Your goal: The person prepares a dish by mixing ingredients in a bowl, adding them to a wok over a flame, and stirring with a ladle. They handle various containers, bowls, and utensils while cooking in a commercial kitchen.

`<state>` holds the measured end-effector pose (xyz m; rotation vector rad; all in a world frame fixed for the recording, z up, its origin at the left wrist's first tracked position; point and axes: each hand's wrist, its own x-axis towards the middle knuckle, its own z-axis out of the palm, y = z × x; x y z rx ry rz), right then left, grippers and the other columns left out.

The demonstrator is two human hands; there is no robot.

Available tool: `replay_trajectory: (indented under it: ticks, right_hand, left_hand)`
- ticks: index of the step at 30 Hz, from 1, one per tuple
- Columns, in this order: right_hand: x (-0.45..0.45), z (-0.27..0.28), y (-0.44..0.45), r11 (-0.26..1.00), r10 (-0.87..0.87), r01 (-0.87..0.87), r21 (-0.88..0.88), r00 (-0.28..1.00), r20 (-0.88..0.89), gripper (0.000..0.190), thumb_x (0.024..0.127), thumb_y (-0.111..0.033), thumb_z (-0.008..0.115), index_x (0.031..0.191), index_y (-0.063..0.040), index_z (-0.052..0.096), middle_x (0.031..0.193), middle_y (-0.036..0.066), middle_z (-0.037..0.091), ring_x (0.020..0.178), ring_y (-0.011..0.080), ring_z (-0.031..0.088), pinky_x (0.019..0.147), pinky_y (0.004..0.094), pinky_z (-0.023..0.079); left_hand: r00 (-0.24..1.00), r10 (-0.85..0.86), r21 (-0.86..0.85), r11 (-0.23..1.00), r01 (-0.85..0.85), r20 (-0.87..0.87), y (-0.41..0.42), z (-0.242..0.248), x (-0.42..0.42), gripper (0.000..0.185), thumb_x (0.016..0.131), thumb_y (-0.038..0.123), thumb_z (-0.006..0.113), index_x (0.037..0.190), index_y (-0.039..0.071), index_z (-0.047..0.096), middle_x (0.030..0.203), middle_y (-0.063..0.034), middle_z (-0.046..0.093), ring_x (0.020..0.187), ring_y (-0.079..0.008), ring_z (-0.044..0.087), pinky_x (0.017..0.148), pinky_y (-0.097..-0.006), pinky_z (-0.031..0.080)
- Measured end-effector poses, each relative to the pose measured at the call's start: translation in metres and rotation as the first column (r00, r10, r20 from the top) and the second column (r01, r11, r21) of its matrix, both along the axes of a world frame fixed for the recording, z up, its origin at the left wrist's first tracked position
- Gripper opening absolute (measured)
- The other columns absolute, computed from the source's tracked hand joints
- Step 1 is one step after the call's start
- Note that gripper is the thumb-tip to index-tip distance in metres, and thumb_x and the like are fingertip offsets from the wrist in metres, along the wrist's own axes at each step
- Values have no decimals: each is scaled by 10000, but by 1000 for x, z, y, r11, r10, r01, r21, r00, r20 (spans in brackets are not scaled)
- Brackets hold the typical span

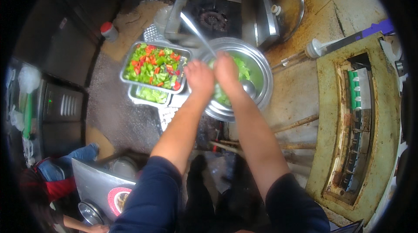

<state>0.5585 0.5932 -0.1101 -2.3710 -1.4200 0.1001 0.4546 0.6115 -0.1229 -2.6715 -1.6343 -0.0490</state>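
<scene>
Chopped green lettuce (242, 68) lies in a round metal basin (268, 83) with several nested rims. A metal ladle (249, 88) rests with its bowl in the basin, and its long handle slants up and away to the left. My right hand (225, 68) is over the basin, fingers curled, where the ladle handle disappears behind it. Close beside it, my left hand (200, 76) is above the basin's left side, near a metal tray (122, 75) of cut green and red peppers (153, 65). Both hands are blurred, and their fingertips are hidden.
A second tray (132, 97) of pale green pieces sits under the pepper tray. Beyond stands a gas burner (214, 19). A pot lid (290, 14) leans at right, near a rusty electrical box (313, 135). Lower left, another person's hand (98, 228) is beside metal bowls (89, 212).
</scene>
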Motion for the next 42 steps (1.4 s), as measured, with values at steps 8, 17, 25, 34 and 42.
replay_trajectory:
  ticks: [8, 17, 25, 34, 42]
  right_hand:
    - [-6, 115, -92, 895, 23, 92, 436, 968, -251, 159, 987, -94, 619, 1079, 36, 628, 899, 221, 674, 837, 448, 666, 735, 537, 519]
    - [-19, 110, -197, 833, 124, -137, 536, 990, 60, 222, 876, 64, 660, 1085, -6, 685, 1125, 166, 710, 1060, 375, 672, 911, 445, 565]
    - [-25, 50, -215, 957, 282, -269, 107, 951, -128, 222, 876, 24, 612, 1064, -43, 711, 1158, 125, 694, 1170, 354, 617, 997, 456, 543]
    - [-140, 115, -362, 979, 164, 1, 206, 599, -784, 504, 1152, -406, 352, 1074, -11, 656, 753, 124, 654, 663, 280, 659, 655, 461, 574]
    - [-222, 194, -782, 819, -6, 566, -91, -150, -989, 332, 1010, -235, 723, 1215, 20, 669, 975, 127, 746, 716, 170, 718, 603, 297, 616]
  left_hand:
    - [991, 119, -175, 979, -107, 55, 16, 27, 12, 359, 929, 241, 638, 1210, 45, 744, 1272, -147, 670, 1222, -295, 583, 978, -454, 459]
    - [662, 457, -695, 706, 136, 594, 72, 41, -41, 398, 814, 85, 635, 1145, -121, 717, 1070, -281, 756, 880, -372, 765, 755, -452, 603]
    - [357, 506, -532, 846, -28, 785, 8, 135, -214, 334, 934, 147, 645, 1202, -48, 684, 931, -96, 717, 769, -165, 655, 647, -333, 517]
    - [378, 484, -544, 837, 63, 789, -223, 215, -423, 417, 1007, 151, 636, 1355, -78, 613, 1134, -167, 707, 940, -229, 666, 840, -369, 555]
    - [766, 416, -821, 516, 246, 491, -524, 228, -326, 385, 938, 102, 621, 1304, -19, 617, 1086, -120, 709, 846, -186, 656, 684, -301, 502]
